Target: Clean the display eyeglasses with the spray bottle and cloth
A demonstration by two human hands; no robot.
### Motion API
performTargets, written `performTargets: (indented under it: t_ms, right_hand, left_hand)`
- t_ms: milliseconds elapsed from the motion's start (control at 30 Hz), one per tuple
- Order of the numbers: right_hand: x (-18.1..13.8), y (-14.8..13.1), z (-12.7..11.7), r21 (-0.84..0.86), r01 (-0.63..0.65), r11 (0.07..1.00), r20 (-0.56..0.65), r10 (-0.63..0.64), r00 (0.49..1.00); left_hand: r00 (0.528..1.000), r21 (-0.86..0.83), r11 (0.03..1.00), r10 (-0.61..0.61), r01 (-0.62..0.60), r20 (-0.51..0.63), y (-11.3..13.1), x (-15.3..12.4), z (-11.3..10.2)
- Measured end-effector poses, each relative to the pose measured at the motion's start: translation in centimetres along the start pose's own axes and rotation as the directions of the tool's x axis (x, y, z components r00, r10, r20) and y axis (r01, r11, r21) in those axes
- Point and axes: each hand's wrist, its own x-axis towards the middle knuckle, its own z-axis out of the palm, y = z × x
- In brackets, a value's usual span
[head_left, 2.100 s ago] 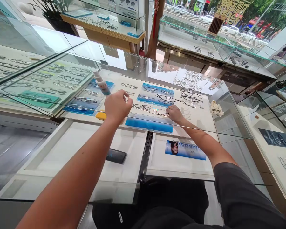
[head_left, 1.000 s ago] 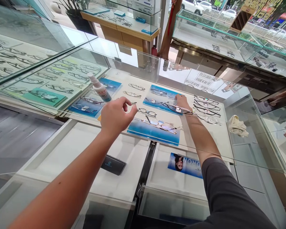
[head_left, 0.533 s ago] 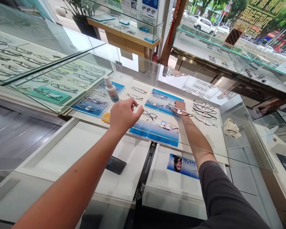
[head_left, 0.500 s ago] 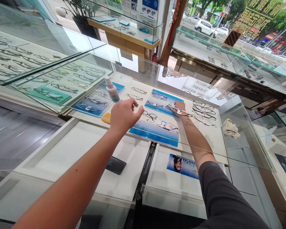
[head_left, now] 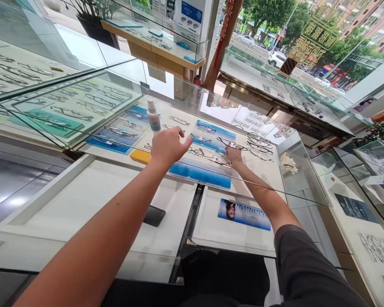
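My left hand (head_left: 170, 146) hovers over the white display tray (head_left: 269, 172) inside the glass counter. Its fingers are curled into a loose pinch, and what they hold is too thin to make out. My right hand (head_left: 233, 154) reaches further in, fingers closed on the end of a thin metal pair of glasses (head_left: 211, 160). That pair lies just above the long blue mat (head_left: 200, 174). More glasses lie in rows around both hands, among them a dark-rimmed pair (head_left: 231, 144) behind my right hand.
A spray bottle (head_left: 152, 116) stands behind my left hand and a yellow block (head_left: 141, 156) lies left of it. A crumpled cloth (head_left: 288, 163) lies at the tray's right. Below sit a black case (head_left: 154, 215) and a blue card (head_left: 243, 211). Glass panes surround the tray.
My right hand has drawn back from the dark-rimmed pair on the blue mat to the thin metal pair nearer me. My left hand stays in its pinch. The view has shifted.
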Motion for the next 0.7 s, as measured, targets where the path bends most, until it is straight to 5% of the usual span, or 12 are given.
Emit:
performTargets:
  t_ms: [233,433,533,700]
  right_hand:
    - [-11.7,-2.9,-2.8,0.101,0.193,0.976,0.201,-0.210,0.957]
    - [-20.2,-6.2,-12.9,0.438,0.313,0.843,0.393,-0.493,0.776]
    - [-21.5,-7.5,-19.5,0.456,0.419,0.786,0.300,-0.578,0.759]
    - [-16.2,-6.2,-25.9,0.259,0.462,0.848,0.023,-0.484,0.875]
  left_hand:
    - [0.999,-0.025,0.999,0.039,-0.040,-0.013,0.1,0.0,0.2]
    - [0.999,-0.010,0.999,0.035,-0.035,0.000,0.1,0.0,0.3]
    - [0.999,-0.018,0.999,0.035,-0.035,-0.002,0.1,0.0,0.4]
    - [0.999,-0.026,0.998,0.054,-0.054,-0.007,-0.1,0.0,0.4]
